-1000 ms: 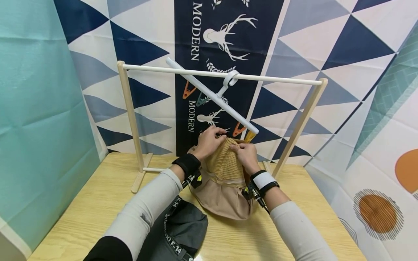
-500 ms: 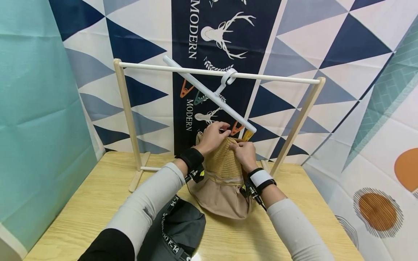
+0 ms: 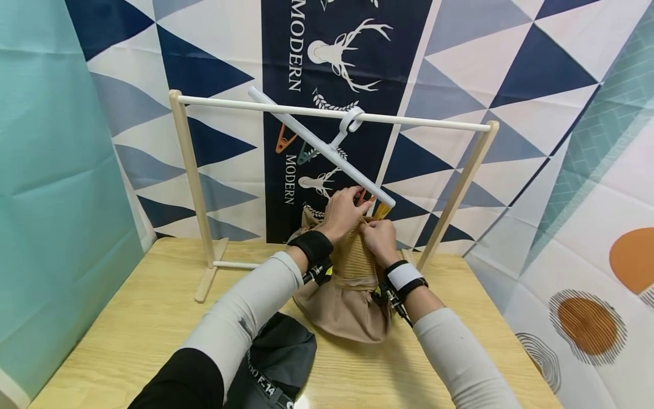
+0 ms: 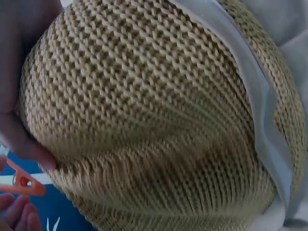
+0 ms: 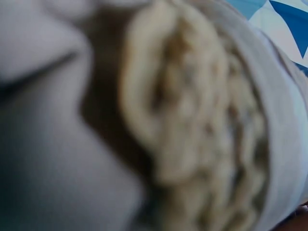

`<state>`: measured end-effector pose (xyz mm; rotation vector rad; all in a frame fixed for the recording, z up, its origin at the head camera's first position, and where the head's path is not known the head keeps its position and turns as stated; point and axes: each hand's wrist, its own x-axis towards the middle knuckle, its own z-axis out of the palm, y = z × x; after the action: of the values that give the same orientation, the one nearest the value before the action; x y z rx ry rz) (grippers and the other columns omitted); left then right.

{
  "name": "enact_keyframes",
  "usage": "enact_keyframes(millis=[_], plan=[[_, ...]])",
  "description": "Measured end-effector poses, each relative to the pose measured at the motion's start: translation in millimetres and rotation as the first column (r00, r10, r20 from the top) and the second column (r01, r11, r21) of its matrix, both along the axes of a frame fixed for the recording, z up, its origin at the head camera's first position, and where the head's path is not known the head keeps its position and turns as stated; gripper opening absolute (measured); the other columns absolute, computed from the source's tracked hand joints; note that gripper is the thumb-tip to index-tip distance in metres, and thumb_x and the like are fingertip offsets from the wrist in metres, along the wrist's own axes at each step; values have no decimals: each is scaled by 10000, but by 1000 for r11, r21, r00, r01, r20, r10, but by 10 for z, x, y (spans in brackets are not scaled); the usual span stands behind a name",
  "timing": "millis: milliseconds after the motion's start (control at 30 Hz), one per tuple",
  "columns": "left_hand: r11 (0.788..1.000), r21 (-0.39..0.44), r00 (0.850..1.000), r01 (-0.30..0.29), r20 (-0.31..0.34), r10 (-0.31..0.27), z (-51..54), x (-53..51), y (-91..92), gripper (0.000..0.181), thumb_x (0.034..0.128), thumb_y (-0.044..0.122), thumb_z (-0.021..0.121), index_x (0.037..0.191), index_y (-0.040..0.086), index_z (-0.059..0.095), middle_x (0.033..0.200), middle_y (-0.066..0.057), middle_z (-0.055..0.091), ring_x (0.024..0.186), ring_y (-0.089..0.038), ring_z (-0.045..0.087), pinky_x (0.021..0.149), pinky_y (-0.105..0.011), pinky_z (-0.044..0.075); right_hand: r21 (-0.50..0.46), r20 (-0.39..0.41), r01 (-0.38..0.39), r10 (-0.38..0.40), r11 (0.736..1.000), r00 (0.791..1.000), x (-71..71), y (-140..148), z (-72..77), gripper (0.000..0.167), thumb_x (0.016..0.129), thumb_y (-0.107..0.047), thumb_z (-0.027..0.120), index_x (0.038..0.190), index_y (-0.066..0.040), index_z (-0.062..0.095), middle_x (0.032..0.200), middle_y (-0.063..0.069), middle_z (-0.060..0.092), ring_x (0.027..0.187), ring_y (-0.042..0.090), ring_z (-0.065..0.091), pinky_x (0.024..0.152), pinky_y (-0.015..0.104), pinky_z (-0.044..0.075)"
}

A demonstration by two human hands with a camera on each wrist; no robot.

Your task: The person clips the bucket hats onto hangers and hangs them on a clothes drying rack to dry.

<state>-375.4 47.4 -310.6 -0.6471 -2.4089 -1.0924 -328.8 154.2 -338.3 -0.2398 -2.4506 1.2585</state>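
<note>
A tan hat with a knitted crown and a wide beige fabric brim (image 3: 344, 318) hangs below the low end of a white hanger (image 3: 327, 149). My right hand (image 3: 379, 241) pinches the crown's upper edge. Beside it, my left hand (image 3: 344, 216) has thumb and fingers around an orange clip (image 3: 364, 197) on the hanger; in the left wrist view the orange clip (image 4: 29, 183) lies between fingertips. A yellow clip (image 3: 382, 211) sits at the hanger's low end, just above the right hand. Blurred knit (image 5: 192, 115) fills much of the right wrist view.
The hanger hooks over the white rod (image 3: 419, 121) of a wooden-legged rack and tilts down rightward. Another orange clip (image 3: 284, 139) and a green clip (image 3: 306, 153) hang at its higher end. A dark grey cap (image 3: 286, 358) with a lettered band lies on the wooden table (image 3: 153, 318).
My left hand has moved right and slightly up from the crown's top edge to the orange clip, and its fingers have closed around it. The right hand still pinches the hat.
</note>
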Motion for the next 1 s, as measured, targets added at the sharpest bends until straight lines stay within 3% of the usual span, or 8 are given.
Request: enact_keyframes(millis=[167,300,533,667,800,900,1000], plan=[[999,-6,999,-34,30,34,-17,36,93,372,913,361,685,1186,110,664,1010,-46,720,922,-221,661,795,-345,517,17,6,9,-9,1000,1000,6,34,-15,455,842,-64,537,415,-146,406,395,-75,268,419,133,278,449,252,238],[996,-55,998,-64,2,64,-7,51,140,356,910,379,685,1121,94,658,952,-57,698,908,-231,650,787,-343,510,21,4,2,-2,1000,1000,21,67,-27,478,869,-77,532,415,-142,394,401,-74,245,406,124,251,442,251,225],[997,-28,997,-72,-15,71,6,50,113,347,890,386,708,1017,69,647,894,-74,676,876,-232,657,766,-342,506,38,-5,-16,16,999,1000,23,74,-62,515,874,-92,551,391,-164,386,384,-91,261,417,125,289,445,248,253],[993,-75,995,-87,-61,83,13,57,111,335,892,430,691,892,100,637,814,-53,651,815,-219,640,715,-334,491,54,-11,8,-7,999,1000,46,79,-70,522,867,-103,573,382,-161,389,400,-82,279,453,143,327,457,254,271],[975,-181,981,-125,-167,95,37,50,87,372,925,458,637,738,139,590,720,-37,625,765,-220,633,665,-320,490,66,-26,4,-2,998,1000,64,68,-59,516,867,-97,577,384,-150,401,391,-83,278,446,144,309,449,250,248],[969,-223,969,-111,-240,56,63,41,56,402,955,412,607,676,124,573,631,-39,564,661,-209,608,586,-284,444,84,-44,-12,16,996,999,76,56,-54,503,866,-95,573,393,-148,411,380,-90,272,425,133,293,443,244,235],[968,-245,967,-61,-253,-4,95,49,23,366,980,343,582,710,100,621,591,-36,517,571,-180,547,538,-248,369,113,-68,-21,29,993,997,86,39,-60,492,864,-102,570,399,-146,415,374,-99,267,406,121,284,435,239,227]])
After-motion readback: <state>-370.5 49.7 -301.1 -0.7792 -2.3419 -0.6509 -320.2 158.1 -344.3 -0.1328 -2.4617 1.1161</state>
